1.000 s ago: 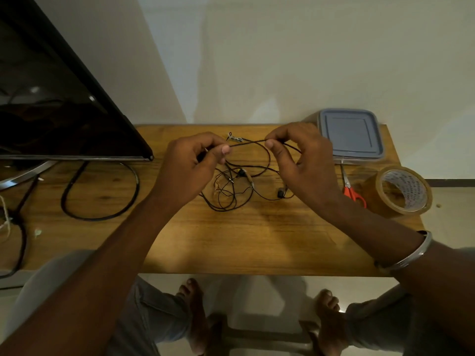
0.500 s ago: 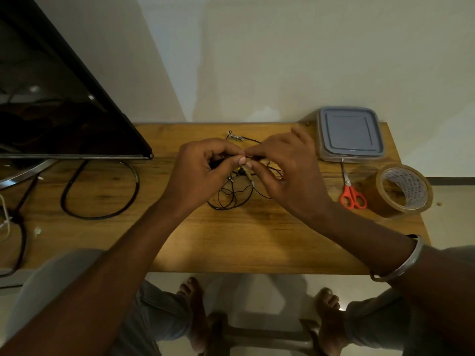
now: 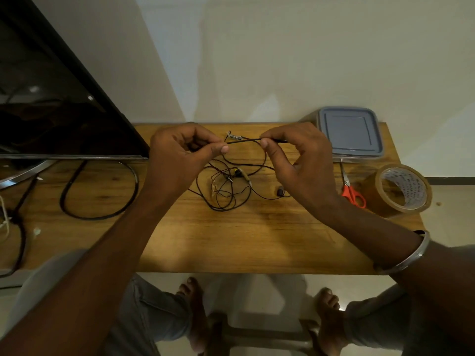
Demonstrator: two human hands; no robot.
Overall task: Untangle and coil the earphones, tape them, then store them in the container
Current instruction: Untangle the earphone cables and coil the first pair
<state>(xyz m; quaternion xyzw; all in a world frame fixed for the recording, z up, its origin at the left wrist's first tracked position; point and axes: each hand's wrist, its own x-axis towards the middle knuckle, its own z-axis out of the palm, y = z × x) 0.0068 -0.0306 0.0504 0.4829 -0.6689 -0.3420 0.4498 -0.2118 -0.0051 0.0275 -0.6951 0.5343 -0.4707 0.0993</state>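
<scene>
Two pinching grips, left hand [image 3: 180,155] and right hand [image 3: 295,160], on one taut earphones [image 3: 226,186] strand, tangle below.

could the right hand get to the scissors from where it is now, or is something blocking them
Probably yes. The scissors lie flat on the table just beside the right hand, between it and the tape roll, with nothing lying over them. But its grip is pinching the earphone cable, so it must let go first.

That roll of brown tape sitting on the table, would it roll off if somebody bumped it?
Probably not. The tape roll seems to rest on its flat side by the table edge, so a nudge would likely slide it. Its thick winding suggests some weight. Stood on edge, it would roll.
</scene>
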